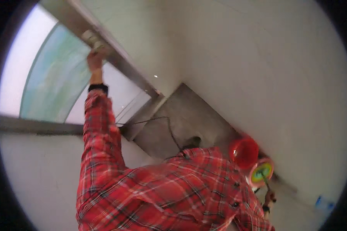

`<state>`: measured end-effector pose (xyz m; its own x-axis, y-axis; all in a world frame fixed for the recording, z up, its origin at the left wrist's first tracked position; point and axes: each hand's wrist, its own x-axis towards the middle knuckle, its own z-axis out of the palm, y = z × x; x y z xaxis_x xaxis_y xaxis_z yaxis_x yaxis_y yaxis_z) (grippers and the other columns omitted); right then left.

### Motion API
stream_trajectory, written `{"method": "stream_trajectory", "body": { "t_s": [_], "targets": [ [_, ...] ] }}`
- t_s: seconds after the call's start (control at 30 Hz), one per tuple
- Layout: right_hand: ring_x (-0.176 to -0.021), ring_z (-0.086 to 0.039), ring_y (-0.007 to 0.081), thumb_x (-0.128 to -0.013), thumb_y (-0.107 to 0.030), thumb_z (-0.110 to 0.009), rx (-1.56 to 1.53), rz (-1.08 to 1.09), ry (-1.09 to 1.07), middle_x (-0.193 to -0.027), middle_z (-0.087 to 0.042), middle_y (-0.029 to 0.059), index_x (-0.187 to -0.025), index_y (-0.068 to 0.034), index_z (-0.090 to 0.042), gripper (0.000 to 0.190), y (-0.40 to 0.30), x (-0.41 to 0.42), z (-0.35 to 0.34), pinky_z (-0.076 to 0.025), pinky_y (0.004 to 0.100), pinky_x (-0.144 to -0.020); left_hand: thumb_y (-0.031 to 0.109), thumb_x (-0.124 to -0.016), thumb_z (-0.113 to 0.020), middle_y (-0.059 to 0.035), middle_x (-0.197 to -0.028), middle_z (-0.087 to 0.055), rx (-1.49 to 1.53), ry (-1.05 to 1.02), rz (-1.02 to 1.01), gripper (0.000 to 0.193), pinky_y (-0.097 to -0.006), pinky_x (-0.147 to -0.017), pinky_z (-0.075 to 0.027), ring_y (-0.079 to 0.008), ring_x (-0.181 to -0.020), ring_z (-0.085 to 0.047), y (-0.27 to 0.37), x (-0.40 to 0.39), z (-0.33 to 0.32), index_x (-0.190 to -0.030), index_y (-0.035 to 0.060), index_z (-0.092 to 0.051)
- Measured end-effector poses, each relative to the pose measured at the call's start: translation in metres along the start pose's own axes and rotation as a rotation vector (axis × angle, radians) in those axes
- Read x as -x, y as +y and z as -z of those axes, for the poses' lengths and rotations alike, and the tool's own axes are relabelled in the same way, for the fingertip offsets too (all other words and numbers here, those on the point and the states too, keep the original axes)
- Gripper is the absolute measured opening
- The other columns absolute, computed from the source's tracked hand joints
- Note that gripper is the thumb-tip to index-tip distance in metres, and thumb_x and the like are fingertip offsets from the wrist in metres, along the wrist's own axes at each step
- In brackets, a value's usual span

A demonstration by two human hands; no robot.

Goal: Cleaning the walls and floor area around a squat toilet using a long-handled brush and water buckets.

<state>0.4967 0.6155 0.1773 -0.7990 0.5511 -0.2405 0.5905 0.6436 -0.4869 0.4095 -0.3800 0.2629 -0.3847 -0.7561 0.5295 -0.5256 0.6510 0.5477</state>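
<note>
My left hand (95, 60) reaches up to a window's brown frame (121, 65) at the upper left. Its fingers are closed on a pale, blurred object (92, 39), perhaps a cloth, which lies over the frame. At the lower right, partly behind my red plaid shirt, my right hand (269, 197) grips a thin dark handle (266, 183). That handle runs to a round pink-rimmed container (271, 167) with a yellow and green inside; blur hides what is at its end. Beside it is a red bucket (245, 153).
Past the frame is bright glass with a green-blue panel (55, 72). A grey rectangular slab (190, 112) lies ahead, with a dark cord (170, 130) across it. Pale walls surround these. A small blue and white item (324, 203) is at the lower right.
</note>
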Motion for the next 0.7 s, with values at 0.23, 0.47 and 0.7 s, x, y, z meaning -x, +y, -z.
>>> {"method": "stream_trajectory", "body": {
  "t_s": [0.23,0.47,0.7],
  "targets": [
    [-0.050,-0.039,0.0168,-0.075,-0.021,-0.039,0.348,0.146,0.128,-0.062,-0.035,0.0193,-0.062,-0.003,-0.045,0.023,-0.032,-0.016,0.009,-0.031,0.0312,-0.045,0.033,-0.076,-0.053,-0.0040,-0.082,-0.060,-0.566,0.091,-0.567,0.028,-0.0255,-0.052,-0.046,-0.0163,-0.061,-0.057,-0.108,-0.005,0.058,-0.084,0.0065,-0.059],
    [-0.039,-0.036,0.0121,-0.076,-0.003,-0.031,-2.367,-0.876,-0.301,-0.049,-0.033,0.0019,-0.068,-0.001,-0.036,0.009,-0.092,0.010,0.013,-0.035,0.0218,-0.035,0.050,-0.069,-0.054,-0.0069,-0.074,-0.057,-0.708,0.337,-0.947,0.058,-0.0336,-0.070,-0.040,-0.0238,-0.072,-0.055,0.130,0.053,0.144,-0.096,-0.0021,-0.047],
    [-0.038,-0.040,0.0106,-0.076,-0.004,-0.035,-2.305,-0.910,-0.330,-0.052,-0.038,0.0017,-0.062,-0.005,-0.035,0.014,-0.077,-0.017,0.037,-0.038,0.0208,-0.033,0.035,-0.072,-0.055,-0.0120,-0.084,-0.052,-0.638,0.840,-0.890,0.043,-0.0378,-0.071,-0.038,-0.0262,-0.079,-0.050,0.227,0.074,0.129,-0.090,-0.0034,-0.048]
  ]
}}
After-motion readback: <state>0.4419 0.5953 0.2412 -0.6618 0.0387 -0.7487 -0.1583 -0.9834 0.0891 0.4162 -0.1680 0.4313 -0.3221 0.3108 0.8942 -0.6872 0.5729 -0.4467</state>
